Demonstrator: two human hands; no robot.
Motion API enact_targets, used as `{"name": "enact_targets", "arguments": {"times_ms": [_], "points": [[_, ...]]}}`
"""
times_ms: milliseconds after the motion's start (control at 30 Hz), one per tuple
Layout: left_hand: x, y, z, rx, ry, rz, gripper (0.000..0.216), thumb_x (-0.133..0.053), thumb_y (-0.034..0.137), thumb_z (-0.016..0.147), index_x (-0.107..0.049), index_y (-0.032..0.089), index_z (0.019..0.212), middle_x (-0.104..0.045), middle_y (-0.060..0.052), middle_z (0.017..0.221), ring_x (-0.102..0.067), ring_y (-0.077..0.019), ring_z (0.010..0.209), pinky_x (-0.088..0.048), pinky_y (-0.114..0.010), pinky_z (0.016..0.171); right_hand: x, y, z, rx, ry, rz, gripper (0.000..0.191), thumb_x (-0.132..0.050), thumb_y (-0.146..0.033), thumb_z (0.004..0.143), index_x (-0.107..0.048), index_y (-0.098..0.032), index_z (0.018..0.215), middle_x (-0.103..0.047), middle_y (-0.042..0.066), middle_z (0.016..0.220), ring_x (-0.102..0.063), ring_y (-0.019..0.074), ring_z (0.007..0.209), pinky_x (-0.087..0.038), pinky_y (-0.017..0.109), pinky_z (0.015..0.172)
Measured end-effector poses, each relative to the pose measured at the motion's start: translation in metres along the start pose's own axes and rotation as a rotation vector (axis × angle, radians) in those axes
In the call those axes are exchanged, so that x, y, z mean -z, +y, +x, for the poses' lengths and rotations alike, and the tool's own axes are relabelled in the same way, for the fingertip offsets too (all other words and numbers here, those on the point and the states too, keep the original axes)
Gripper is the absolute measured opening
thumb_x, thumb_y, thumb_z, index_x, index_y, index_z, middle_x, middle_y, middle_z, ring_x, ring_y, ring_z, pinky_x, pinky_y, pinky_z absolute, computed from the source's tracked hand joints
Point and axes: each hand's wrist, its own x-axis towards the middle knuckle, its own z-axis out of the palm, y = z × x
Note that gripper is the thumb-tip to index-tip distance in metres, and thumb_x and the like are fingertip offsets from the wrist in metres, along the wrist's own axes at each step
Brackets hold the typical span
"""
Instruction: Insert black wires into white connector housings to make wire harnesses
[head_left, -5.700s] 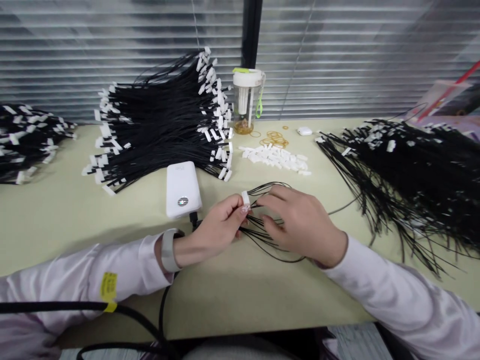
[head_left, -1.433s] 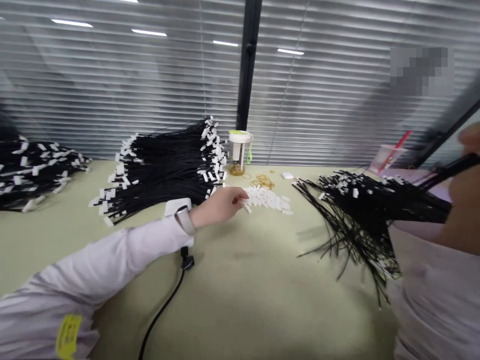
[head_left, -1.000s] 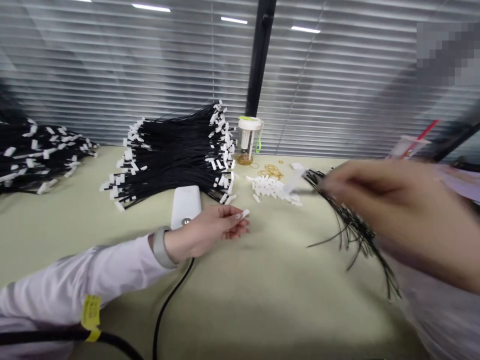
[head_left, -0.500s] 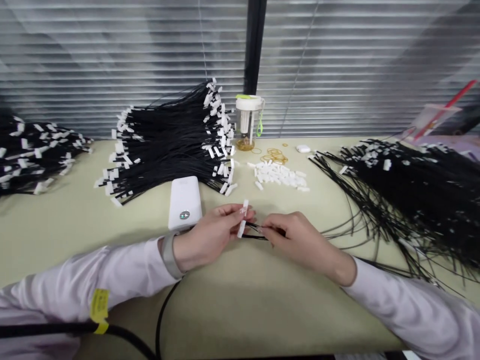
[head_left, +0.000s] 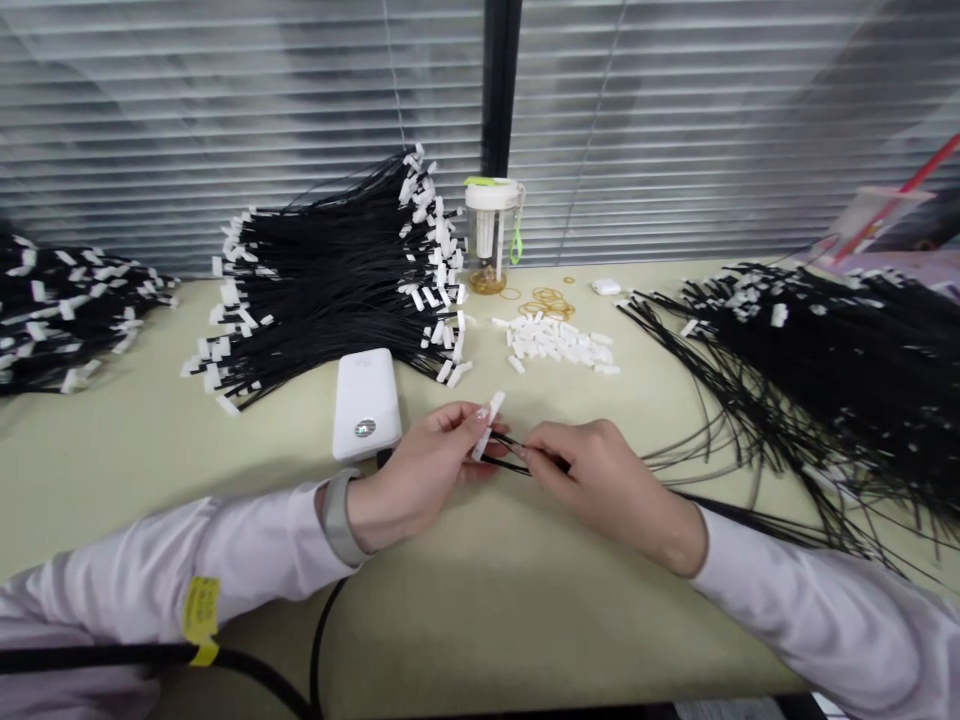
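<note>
White tab [head_left: 496,404] held in a narrow pinch by our left hand [head_left: 426,468]; our right hand [head_left: 606,488] pinches thin black wires [head_left: 511,466] just beside it; pile of tabs [head_left: 559,341] beyond.

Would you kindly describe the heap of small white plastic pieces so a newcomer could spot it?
On the pale green table, find the clear bottle with a white lid near the silvery window blinds. To its right lie thin tan loop-shaped bands, with the heap of small white plastic pieces just in front. These lie loose, unlike those at the ends of the long black wires.
</note>
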Motion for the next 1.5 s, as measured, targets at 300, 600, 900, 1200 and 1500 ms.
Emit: {"name": "enact_targets", "arguments": {"times_ms": [300,600,900,1200,1500], "points": [[-0.002,0.002,-0.001,0.022,0.000,0.039,0.028,-0.055,0.044,0.074,-0.054,0.017,0.082,-0.060,-0.003,0.083,-0.059,-0.0138,0.077,-0.048,-0.026,0.064,0.002,-0.002,-0.001,0.018,0.062,-0.046,0.022,-0.040,-0.022,0.081,-0.058,-0.018,0.069,-0.057,-0.002,0.055,-0.044,0.0065,0.045,-0.029,0.020,0.050],[-0.002,0.006,-0.003,0.118,-0.002,0.114,0.030,-0.055,0.047,0.073,-0.051,0.019,0.084,-0.061,-0.003,0.091,-0.061,-0.0105,0.062,-0.045,-0.021,0.048,0.002,-0.001,-0.005,0.036,0.101,-0.067,0.025,-0.039,-0.024,0.083,-0.058,-0.018,0.068,-0.057,-0.001,0.054,-0.045,0.0071,0.045,-0.028,0.021,0.050],[-0.002,-0.005,-0.001,-0.041,0.040,0.236,0.028,-0.051,0.043,0.078,-0.048,0.016,0.071,-0.049,0.004,0.061,-0.047,-0.0044,0.043,-0.037,-0.018,0.041,0.005,0.000,-0.001,-0.014,-0.118,0.229,0.025,-0.040,-0.026,0.083,-0.056,-0.017,0.065,-0.053,-0.003,0.056,-0.043,0.0066,0.051,-0.030,0.019,0.051],[0.000,-0.013,-0.002,-0.140,-0.040,0.365,0.031,-0.045,0.045,0.080,-0.045,0.017,0.067,-0.043,0.006,0.048,-0.041,-0.0057,0.039,-0.032,-0.019,0.040,0.006,0.005,0.002,-0.133,-0.218,0.541,0.032,-0.038,-0.037,0.085,-0.048,-0.016,0.063,-0.041,-0.004,0.055,-0.035,0.0062,0.052,-0.028,0.018,0.046],[0.000,-0.013,-0.003,-0.158,-0.079,0.454,0.031,-0.042,0.044,0.082,-0.045,0.017,0.067,-0.044,0.006,0.048,-0.042,-0.0064,0.042,-0.033,-0.019,0.042,0.007,0.002,0.002,0.051,-0.153,0.222,0.025,-0.037,-0.024,0.087,-0.051,-0.016,0.068,-0.051,-0.003,0.061,-0.041,0.0059,0.055,-0.031,0.019,0.053]]}}
